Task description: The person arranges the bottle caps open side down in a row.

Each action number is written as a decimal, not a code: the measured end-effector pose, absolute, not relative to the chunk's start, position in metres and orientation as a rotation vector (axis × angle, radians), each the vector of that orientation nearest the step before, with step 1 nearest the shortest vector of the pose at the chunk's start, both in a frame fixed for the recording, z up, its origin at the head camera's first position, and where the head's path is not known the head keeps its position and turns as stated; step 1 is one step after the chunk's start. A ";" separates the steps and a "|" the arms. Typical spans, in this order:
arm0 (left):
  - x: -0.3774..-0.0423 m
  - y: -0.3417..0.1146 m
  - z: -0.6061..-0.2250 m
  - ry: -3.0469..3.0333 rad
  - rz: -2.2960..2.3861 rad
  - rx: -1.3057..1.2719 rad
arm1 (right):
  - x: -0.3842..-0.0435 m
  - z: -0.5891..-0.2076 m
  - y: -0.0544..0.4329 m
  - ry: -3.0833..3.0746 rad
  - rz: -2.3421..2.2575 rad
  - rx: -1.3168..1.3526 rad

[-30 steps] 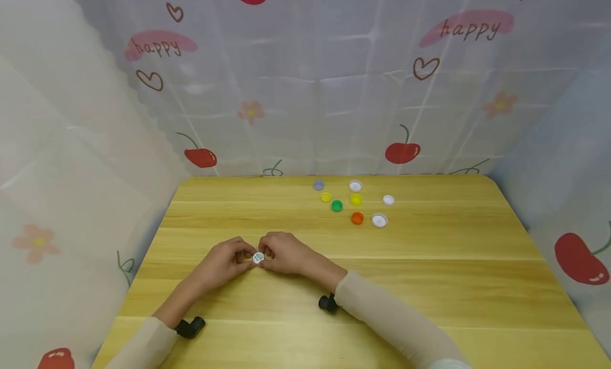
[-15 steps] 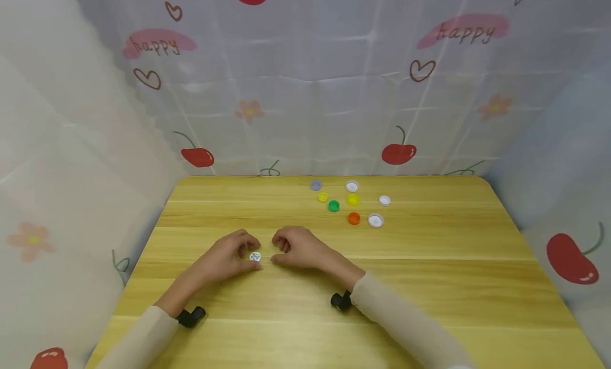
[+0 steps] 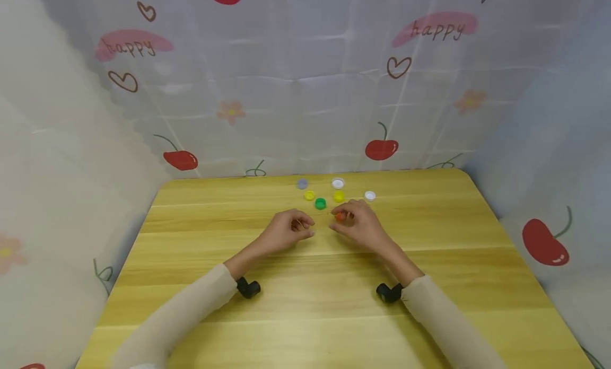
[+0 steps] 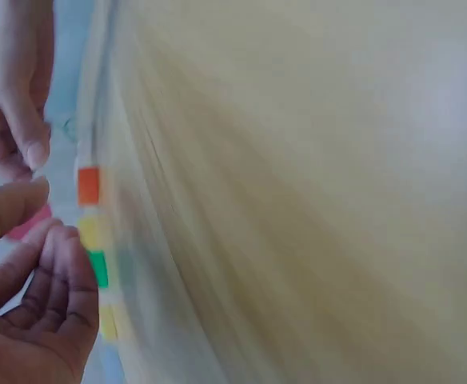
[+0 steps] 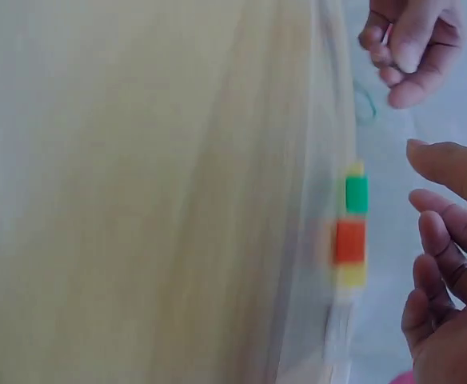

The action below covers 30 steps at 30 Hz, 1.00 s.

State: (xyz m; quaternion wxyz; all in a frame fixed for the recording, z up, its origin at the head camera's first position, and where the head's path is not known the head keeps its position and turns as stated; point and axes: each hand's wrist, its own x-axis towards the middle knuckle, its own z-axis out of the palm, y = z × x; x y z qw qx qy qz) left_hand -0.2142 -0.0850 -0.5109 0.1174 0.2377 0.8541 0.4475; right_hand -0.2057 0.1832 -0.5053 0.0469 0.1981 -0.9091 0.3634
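Observation:
My left hand (image 3: 282, 232) hovers over the middle of the table, fingers loosely bent and a gap between thumb and fingertips. My right hand (image 3: 364, 226) reaches to an orange cap (image 3: 340, 216), its thumb and fingers spread around it; in the right wrist view the orange cap (image 5: 350, 242) appears beyond the fingers, apart from them. Just behind are a green cap (image 3: 320, 203) and two yellow caps (image 3: 309, 195). The printed white disc seen before is out of sight, and so is the white cap that stood right of the orange one.
A greyish-purple cap (image 3: 302, 184) and a white cap (image 3: 338, 183) lie near the back edge of the wooden table (image 3: 305, 316). Another white cap (image 3: 369, 196) sits behind my right hand. Printed curtains hang behind the table and at both sides.
Both hands pinched the printed white disc, then the right drew off and the left loosened around it. Both have since moved right and farther back, toward the caps. The view has turned slightly right.

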 end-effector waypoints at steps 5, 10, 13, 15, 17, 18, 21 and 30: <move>-0.237 -0.045 -0.515 2.605 1.157 0.763 | -0.218 -0.513 0.204 -2.808 0.990 0.497; -0.250 -0.021 -0.522 2.688 1.042 0.774 | -0.225 -0.520 0.211 -2.857 0.977 0.436; -0.253 -0.012 -0.524 2.731 0.998 0.763 | -0.228 -0.522 0.212 -2.862 0.974 0.427; -0.254 -0.008 -0.525 2.757 0.972 0.752 | -0.230 -0.523 0.211 -2.863 0.966 0.425; -0.254 -0.005 -0.525 2.781 0.950 0.744 | -0.232 -0.524 0.210 -2.871 0.951 0.428; -0.254 -0.004 -0.525 2.791 0.936 0.742 | -0.233 -0.525 0.209 -2.877 0.952 0.427; -0.254 -0.001 -0.525 2.816 0.907 0.747 | -0.233 -0.525 0.207 -2.890 0.949 0.423; -0.257 -0.003 -0.523 2.838 0.889 0.763 | -0.235 -0.524 0.205 -2.879 0.954 0.458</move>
